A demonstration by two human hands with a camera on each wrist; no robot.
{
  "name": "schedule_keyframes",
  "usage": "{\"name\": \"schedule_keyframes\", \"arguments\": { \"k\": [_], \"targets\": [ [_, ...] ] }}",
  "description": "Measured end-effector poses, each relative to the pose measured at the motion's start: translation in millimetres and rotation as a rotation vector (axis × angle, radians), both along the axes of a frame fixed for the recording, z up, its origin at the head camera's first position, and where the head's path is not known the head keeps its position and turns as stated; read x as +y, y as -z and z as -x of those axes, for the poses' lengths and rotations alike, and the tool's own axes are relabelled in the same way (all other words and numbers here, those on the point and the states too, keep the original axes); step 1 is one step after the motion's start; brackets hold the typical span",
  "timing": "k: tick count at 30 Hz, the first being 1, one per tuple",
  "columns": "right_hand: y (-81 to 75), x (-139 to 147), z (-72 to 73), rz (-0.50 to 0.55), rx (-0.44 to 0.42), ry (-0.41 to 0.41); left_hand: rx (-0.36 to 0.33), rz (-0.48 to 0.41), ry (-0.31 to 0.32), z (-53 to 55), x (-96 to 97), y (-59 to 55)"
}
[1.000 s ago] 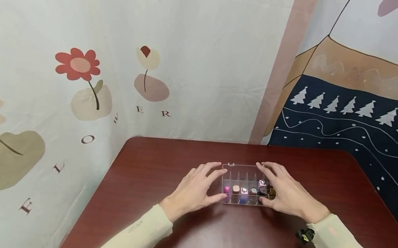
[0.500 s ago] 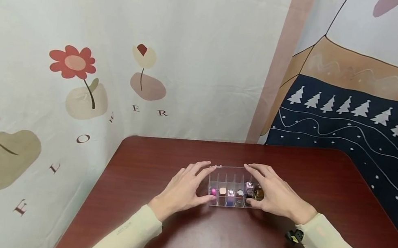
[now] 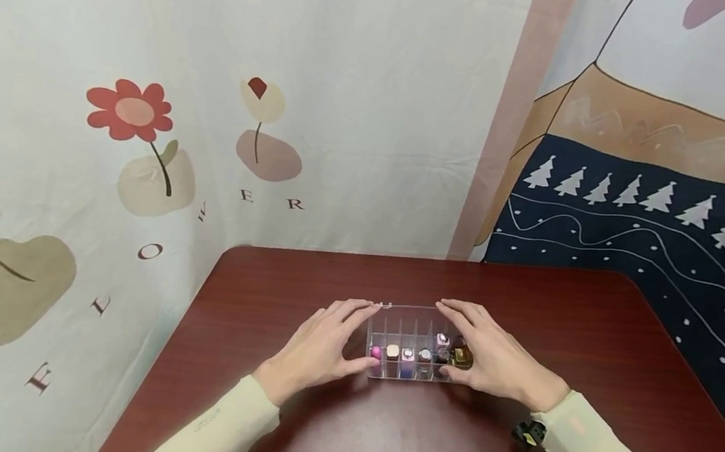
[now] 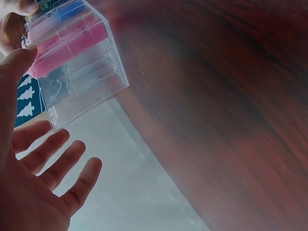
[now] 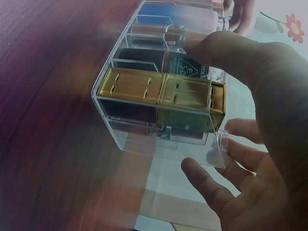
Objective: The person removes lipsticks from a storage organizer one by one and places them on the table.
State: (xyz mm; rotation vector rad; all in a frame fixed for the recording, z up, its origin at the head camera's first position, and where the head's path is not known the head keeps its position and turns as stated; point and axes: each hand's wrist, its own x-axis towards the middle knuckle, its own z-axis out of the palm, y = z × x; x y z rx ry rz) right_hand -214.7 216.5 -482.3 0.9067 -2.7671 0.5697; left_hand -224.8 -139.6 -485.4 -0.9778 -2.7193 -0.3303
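A clear plastic lipstick organizer [image 3: 408, 327] stands on the table, its compartments holding several lipsticks along the front row. At its left end, the left hand [image 3: 316, 340] grips it, thumb at the front and fingertips by the back rim. The right hand [image 3: 495, 360] holds the opposite end the same way, with its thumb across the front. A pink lipstick tube [image 4: 72, 45] fills a compartment near the left hand. In the right wrist view, a gold lipstick [image 5: 159, 91] lies in the end compartment beside a black lettered tube [image 5: 183, 65]. Compartments behind the front row show fewer lipsticks.
The dark red wooden table [image 3: 379, 437] ends at a back edge just beyond the organizer. Behind it hangs a pale curtain [image 3: 376, 108] with printed flowers, and a navy one [image 3: 610, 232] with white trees. A small black device [image 3: 530, 433] sits at the right wrist.
Both hands and the organizer between them have moved left along the table and slightly nearer. The head view has also shifted a little. The grip looks the same.
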Motion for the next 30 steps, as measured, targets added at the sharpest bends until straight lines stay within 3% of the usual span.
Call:
{"name": "schedule_keyframes", "arguments": {
  "k": [16, 30],
  "targets": [
    [-1.8, 0.8, -2.4, 0.017, 0.007, -0.018, 0.006, 0.004, 0.011, 0.3, -4.2, -1.8],
    [1.8, 3.0, -6.7, 0.035, -0.043, -0.033, 0.03, 0.007, 0.008, -8.3, -5.5, -1.5]
  ]
}}
